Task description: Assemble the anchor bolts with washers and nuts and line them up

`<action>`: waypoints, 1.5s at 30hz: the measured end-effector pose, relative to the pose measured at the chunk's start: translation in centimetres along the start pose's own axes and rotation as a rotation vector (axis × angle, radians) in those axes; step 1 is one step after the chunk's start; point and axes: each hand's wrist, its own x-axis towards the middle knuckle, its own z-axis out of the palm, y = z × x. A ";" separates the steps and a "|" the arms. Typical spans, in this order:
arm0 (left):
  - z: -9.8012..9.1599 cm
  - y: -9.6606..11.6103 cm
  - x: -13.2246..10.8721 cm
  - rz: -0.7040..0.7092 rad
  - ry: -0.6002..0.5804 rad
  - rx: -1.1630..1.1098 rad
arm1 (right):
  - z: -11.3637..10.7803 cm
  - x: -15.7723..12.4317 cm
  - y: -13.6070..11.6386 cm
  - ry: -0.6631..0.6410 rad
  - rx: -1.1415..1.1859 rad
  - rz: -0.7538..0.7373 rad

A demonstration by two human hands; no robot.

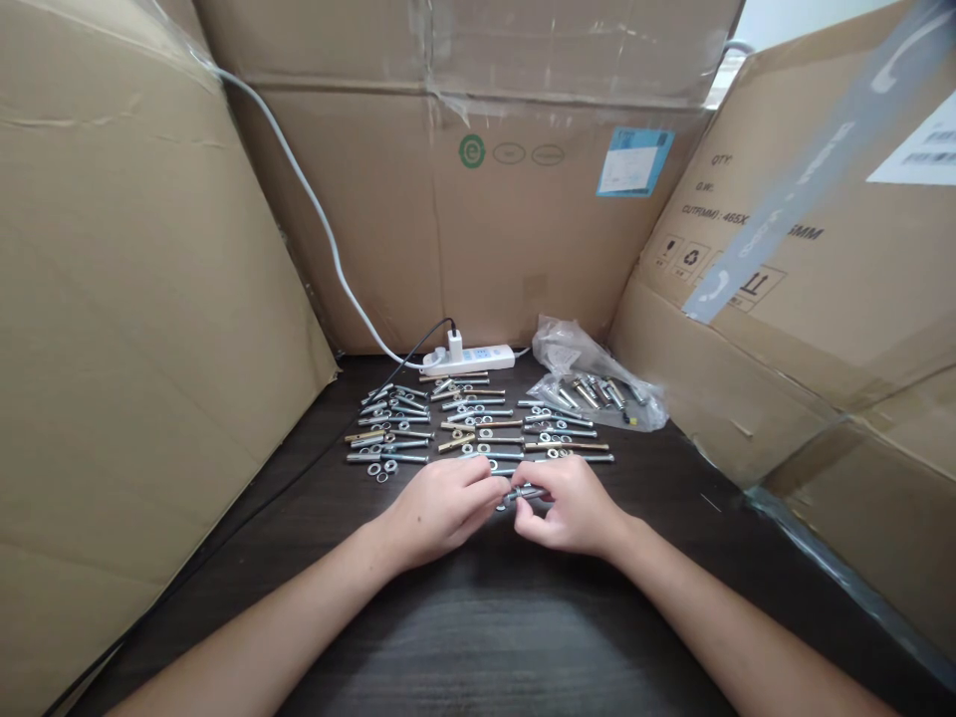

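Note:
Between my two hands, low over the near side of the parts, is a silvery expansion bolt (525, 492) with a nut or washer around its left part. My right hand (574, 506) pinches its right end between thumb and fingers. The fingers of my left hand (449, 504) are closed at its left end; they partly hide what they grip. Just beyond my hands lie rows of separated parts: long bolts (489, 425), metal sleeves (364, 458), nuts (389, 466) and washers (374, 469). Some parts under my fingers are covered.
A clear plastic bag (649, 408) with several assembled bolts lies at the back right. Behind the rows sits a white power strip (502, 357) with a charger (455, 345); a black cable (299, 468) runs left across the dark table (478, 637). Cardboard boxes (358, 229) wall three sides.

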 end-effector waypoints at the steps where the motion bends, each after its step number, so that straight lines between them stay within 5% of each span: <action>1: 0.0 0.0 0.0 -0.004 -0.009 -0.007 | 0.0 0.0 0.0 -0.001 0.002 -0.001; 14: -0.3 0.1 0.1 -0.061 -0.086 -0.002 | 0.0 0.0 -0.3 0.008 0.015 -0.012; 32: 0.0 0.4 0.0 0.045 0.117 0.047 | 0.1 0.0 0.0 0.011 0.018 0.000; 45: -0.5 0.6 0.0 -0.086 -0.129 -0.188 | 0.2 0.0 -0.4 0.025 0.029 -0.043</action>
